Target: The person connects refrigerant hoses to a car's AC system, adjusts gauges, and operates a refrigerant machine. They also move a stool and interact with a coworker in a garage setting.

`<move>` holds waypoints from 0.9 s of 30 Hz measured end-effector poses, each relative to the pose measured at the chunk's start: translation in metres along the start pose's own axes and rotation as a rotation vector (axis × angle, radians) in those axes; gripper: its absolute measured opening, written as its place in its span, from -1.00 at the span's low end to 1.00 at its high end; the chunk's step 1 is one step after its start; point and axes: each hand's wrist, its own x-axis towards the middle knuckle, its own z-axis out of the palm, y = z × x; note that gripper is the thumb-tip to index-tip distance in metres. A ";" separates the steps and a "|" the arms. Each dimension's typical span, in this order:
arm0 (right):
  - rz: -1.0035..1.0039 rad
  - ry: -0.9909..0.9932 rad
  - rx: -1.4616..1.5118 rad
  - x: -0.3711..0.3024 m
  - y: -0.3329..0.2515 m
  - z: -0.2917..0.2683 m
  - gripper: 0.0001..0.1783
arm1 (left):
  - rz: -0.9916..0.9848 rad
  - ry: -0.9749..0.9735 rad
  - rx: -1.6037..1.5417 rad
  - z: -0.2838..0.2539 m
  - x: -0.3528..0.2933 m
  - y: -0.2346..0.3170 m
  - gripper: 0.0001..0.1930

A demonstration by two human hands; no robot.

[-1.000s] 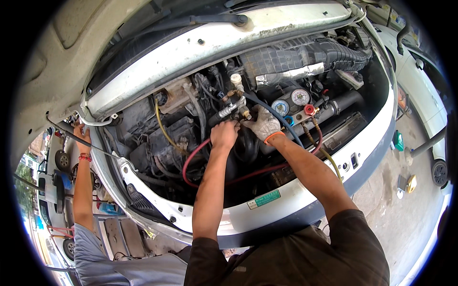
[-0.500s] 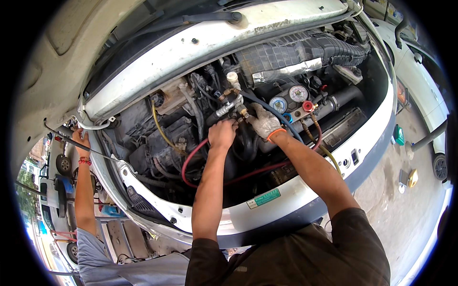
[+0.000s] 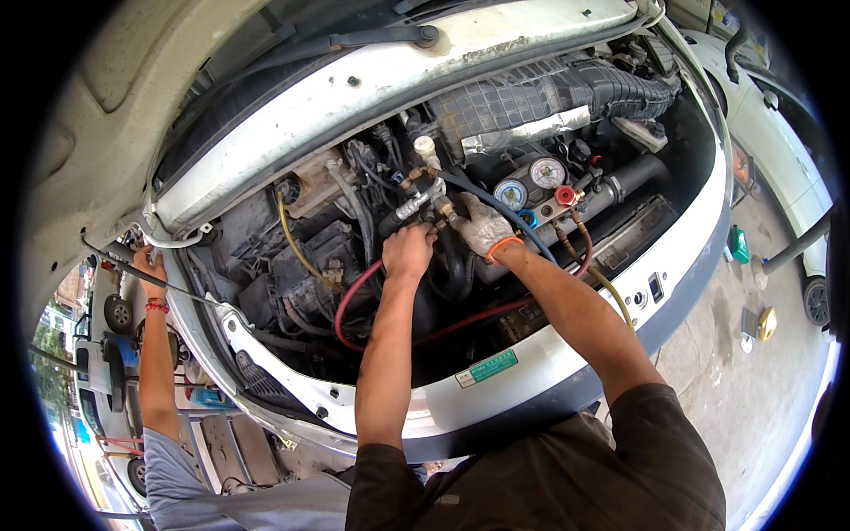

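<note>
Deep in the engine bay, my bare left hand (image 3: 407, 251) is closed, its fingertips bent around something below a brass-and-silver hose coupler (image 3: 443, 209). What those fingertips grip is hidden. A red hose (image 3: 343, 311) loops out from beside this hand and runs right. My right hand (image 3: 482, 227), in a grimy knit glove with an orange cuff, curls around the coupler's right side. Just left of the coupler lies a silver metal pipe fitting (image 3: 416, 205). To the right sits a manifold gauge set (image 3: 547, 205) with two round dials and a red knob; a blue hose (image 3: 496, 205) passes above my gloved hand.
A black ribbed air duct (image 3: 531, 93) spans the back right. The white front panel (image 3: 425, 403) curves between my body and the engine. At left, another person's hand (image 3: 149, 271) rests by the hood's edge near a thin rod. A white car (image 3: 784, 142) stands at right.
The view has shifted slightly. Both my hands stay at the coupler, with little visible movement; the other person's hand remains at the left edge.
</note>
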 end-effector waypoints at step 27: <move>-0.088 0.190 -0.095 -0.005 0.003 0.012 -0.29 | -0.013 -0.013 0.026 -0.002 0.000 0.002 -0.75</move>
